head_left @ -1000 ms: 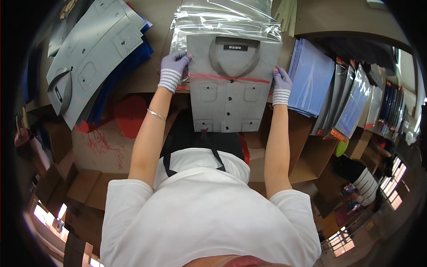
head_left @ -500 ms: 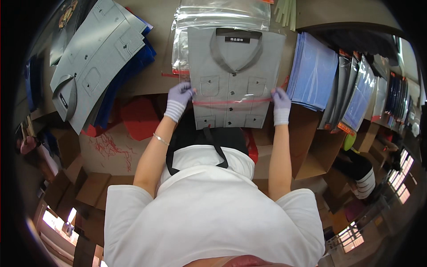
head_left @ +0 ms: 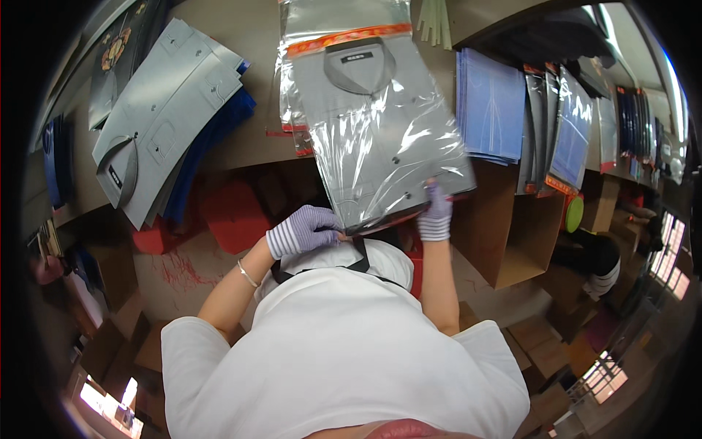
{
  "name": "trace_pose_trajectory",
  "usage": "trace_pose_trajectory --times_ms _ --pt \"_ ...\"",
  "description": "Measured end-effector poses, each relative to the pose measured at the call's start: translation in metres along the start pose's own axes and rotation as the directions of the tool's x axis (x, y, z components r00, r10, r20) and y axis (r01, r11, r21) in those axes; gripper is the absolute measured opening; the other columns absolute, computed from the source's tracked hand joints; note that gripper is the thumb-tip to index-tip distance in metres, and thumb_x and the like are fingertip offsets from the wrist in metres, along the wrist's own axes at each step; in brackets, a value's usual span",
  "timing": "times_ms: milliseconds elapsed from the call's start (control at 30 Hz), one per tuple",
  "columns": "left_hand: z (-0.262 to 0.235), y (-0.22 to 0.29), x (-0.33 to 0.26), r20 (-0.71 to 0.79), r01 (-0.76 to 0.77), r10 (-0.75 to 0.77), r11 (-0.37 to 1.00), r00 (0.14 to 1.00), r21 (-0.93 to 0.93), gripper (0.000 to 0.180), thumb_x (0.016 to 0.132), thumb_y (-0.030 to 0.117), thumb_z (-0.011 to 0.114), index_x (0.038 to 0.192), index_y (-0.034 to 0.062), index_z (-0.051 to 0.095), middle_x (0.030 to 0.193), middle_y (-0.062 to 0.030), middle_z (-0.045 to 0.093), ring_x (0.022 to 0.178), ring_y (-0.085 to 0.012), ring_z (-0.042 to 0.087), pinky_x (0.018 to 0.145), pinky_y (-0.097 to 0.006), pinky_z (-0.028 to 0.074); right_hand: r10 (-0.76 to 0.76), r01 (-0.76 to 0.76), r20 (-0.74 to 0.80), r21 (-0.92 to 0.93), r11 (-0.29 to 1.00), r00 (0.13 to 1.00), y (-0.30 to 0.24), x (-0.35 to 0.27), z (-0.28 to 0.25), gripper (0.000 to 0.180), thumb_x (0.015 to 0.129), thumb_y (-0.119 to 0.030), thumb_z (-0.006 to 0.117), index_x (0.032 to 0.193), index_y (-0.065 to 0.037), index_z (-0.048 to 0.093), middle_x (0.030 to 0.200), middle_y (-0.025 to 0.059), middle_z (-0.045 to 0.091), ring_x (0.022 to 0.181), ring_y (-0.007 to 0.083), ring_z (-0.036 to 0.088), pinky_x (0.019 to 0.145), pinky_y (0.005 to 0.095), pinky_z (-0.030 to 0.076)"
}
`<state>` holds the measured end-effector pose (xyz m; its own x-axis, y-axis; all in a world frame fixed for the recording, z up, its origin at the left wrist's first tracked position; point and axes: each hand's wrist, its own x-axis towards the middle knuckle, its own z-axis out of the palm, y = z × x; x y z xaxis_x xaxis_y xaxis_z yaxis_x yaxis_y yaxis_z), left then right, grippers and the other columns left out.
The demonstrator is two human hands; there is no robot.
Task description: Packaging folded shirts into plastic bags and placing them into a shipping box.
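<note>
now bagged grey shirt [head_left: 380,132] above both hands; left hand [head_left: 307,229], right hand [head_left: 436,216] pinching bag's near edge.

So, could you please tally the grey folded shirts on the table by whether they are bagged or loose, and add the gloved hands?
Grey shirt in the clear bag, held at its near edge by both hands: 1
Loose grey folded shirts, stacked at the left: 2
Gloved hands, left hand and right hand: 2
Total: 5
</note>
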<state>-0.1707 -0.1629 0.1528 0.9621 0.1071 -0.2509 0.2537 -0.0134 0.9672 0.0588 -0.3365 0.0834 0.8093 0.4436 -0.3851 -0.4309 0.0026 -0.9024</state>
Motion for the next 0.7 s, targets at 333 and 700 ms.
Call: trace_pose_trajectory --times_ms 333,700 --pt "0.024 0.01 0.013 0.036 -0.173 0.169 0.972 0.985 0.158 0.01 0.077 0.008 0.058 0.082 -0.0002 0.061 0.075 -0.0118 0.06 0.067 -0.0236 0.059 0.063 -0.03 0.049 -0.526 0.794 0.717 -0.595 -0.122 0.457 -0.117 -0.011 0.085 0.031 0.069 -0.015 0.059 0.099 -0.021 0.064 0.071 0.0044 0.06 0.06 0.0241 0.055 0.054 0.0343 0.043" --pt "-0.004 -0.043 0.091 -0.376 0.113 -0.029 0.973 0.926 0.203 0.011 0.075 0.005 0.06 0.083 -0.0007 0.057 0.074 -0.0123 0.059 0.068 -0.0229 0.059 0.063 -0.029 0.048 -0.541 0.182 -0.056 -0.908 0.377 0.839 -0.055 0.126 -0.126 0.01 0.074 -0.015 0.058 0.08 -0.008 0.063 0.079 0.0147 0.06 0.078 0.0307 0.059 0.071 0.037 0.047"
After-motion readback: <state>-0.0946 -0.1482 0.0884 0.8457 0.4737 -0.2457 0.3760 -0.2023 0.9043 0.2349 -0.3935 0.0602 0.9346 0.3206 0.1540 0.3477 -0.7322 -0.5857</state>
